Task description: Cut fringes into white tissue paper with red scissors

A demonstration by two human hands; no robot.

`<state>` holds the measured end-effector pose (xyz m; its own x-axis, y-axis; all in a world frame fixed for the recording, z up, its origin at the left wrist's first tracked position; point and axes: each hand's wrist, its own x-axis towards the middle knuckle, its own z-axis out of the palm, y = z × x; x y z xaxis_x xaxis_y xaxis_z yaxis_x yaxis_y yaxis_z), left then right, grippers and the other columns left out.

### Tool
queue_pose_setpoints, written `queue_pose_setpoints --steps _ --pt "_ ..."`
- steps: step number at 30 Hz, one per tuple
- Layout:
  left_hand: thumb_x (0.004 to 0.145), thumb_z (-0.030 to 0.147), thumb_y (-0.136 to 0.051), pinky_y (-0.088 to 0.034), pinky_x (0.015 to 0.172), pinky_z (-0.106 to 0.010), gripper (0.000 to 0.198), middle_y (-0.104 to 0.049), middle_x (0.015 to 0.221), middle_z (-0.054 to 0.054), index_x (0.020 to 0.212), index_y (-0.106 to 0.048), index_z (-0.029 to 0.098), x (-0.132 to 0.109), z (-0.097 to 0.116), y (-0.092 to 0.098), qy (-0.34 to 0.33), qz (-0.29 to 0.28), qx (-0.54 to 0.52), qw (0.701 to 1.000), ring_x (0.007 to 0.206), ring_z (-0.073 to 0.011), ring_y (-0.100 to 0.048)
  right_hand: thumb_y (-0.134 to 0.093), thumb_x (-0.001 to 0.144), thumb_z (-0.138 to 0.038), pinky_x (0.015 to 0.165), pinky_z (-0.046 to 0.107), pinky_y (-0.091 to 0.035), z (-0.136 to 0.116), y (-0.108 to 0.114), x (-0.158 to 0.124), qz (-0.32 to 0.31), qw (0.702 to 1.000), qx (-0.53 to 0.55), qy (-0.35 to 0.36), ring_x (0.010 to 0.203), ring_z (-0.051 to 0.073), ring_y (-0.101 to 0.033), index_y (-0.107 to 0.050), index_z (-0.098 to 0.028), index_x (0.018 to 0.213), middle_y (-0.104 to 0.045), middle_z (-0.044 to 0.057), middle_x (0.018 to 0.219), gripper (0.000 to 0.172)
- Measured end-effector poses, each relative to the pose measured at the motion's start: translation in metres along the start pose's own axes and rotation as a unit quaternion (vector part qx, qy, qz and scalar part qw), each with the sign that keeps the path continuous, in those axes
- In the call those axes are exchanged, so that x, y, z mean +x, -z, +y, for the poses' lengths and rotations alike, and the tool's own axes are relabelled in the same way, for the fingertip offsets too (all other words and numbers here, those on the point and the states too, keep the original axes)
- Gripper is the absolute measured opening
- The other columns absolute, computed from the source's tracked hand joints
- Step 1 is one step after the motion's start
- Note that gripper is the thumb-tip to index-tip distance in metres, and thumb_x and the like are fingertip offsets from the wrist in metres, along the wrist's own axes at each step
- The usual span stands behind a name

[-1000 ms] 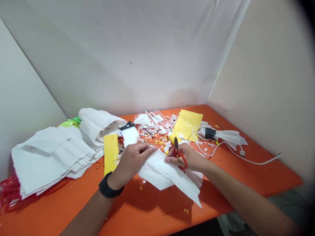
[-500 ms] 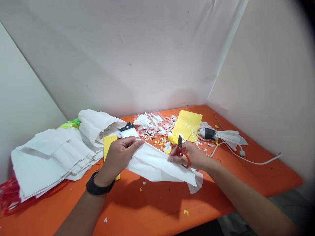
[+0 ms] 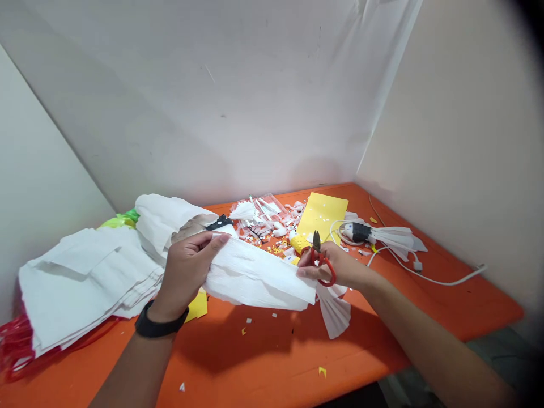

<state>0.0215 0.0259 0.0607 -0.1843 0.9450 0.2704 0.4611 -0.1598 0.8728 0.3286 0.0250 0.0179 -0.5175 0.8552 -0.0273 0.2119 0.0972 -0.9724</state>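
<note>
Between my two hands a folded strip of white crepe-like paper [image 3: 259,275] is stretched out above the table. My left hand [image 3: 189,263], with a black band at the wrist, pinches its left end between thumb and fingers. At the other end, my right hand [image 3: 342,267] grips the paper's edge and also carries red-handled scissors [image 3: 330,277], their dark blades pointing up and away from the paper. Below my right hand lies a pleated, fan-shaped white piece [image 3: 335,314], partly hidden. Right behind the scissors is a yellow bundle [image 3: 298,242].
A stack of white sheets [image 3: 85,277] covers the left of the orange table [image 3: 238,368]. Yellow paper [image 3: 323,212], scraps and a clear tray with pens [image 3: 270,207] are at the back. A white cable [image 3: 446,281] runs around a tasselled white-and-black figure [image 3: 361,232] at right.
My left hand has moved left and pulled the paper flatter and wider. My right hand has shifted slightly right with the scissors, and more of the pleated piece shows.
</note>
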Motion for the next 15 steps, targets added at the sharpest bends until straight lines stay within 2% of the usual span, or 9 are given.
queue_pose_setpoints --steps 4,7,10,13,15 --pt "0.080 0.047 -0.075 -0.047 0.063 -0.025 0.027 -0.073 0.081 -0.002 0.088 -0.080 0.022 0.003 -0.003 0.005 -0.003 0.018 0.001 1.000 0.077 -0.0194 -0.062 -0.077 0.079 -0.043 0.065 0.026 -0.042 -0.003 0.002 -0.001 0.025 1.000 -0.010 0.010 0.071 0.015 -0.055 -0.070 -0.016 0.077 -0.064 0.001 0.077 0.027" --pt "0.081 0.047 -0.075 -0.047 0.064 -0.024 0.026 -0.075 0.086 -0.001 0.088 -0.081 0.023 0.003 -0.002 0.005 -0.001 0.009 0.007 1.000 0.080 -0.0197 -0.062 -0.075 0.080 -0.045 0.069 0.027 -0.043 -0.003 0.004 0.001 0.079 0.996 -0.005 0.038 0.075 0.016 -0.056 -0.069 -0.016 0.080 -0.063 0.002 0.081 0.029" --pt "0.081 0.047 -0.074 -0.046 0.060 -0.023 0.026 -0.074 0.082 0.000 0.085 -0.079 0.023 0.001 -0.001 0.001 0.003 0.013 0.004 1.000 0.079 -0.0190 -0.062 -0.074 0.082 -0.049 0.068 0.027 -0.043 0.000 0.005 0.005 0.118 0.991 0.017 0.057 0.075 0.017 -0.055 -0.068 -0.016 0.081 -0.063 0.003 0.080 0.033" --pt "0.082 0.048 -0.073 -0.046 0.060 -0.022 0.028 -0.074 0.082 -0.001 0.089 -0.078 0.021 -0.001 -0.001 -0.004 0.007 0.027 -0.025 0.999 0.078 -0.0184 -0.061 -0.073 0.081 -0.052 0.069 0.028 -0.043 0.003 0.005 0.008 0.107 0.992 0.050 0.054 0.075 0.017 -0.055 -0.069 -0.016 0.085 -0.063 0.003 0.082 0.037" --pt "0.083 0.048 -0.073 -0.046 0.060 -0.022 0.029 -0.074 0.083 -0.001 0.091 -0.077 0.020 -0.003 -0.002 -0.007 0.005 0.040 -0.037 0.998 0.077 -0.0183 -0.061 -0.078 0.075 -0.054 0.068 0.027 -0.043 0.005 0.003 0.009 0.093 0.992 0.073 0.039 0.075 0.017 -0.055 -0.068 -0.015 0.086 -0.062 0.003 0.082 0.041"
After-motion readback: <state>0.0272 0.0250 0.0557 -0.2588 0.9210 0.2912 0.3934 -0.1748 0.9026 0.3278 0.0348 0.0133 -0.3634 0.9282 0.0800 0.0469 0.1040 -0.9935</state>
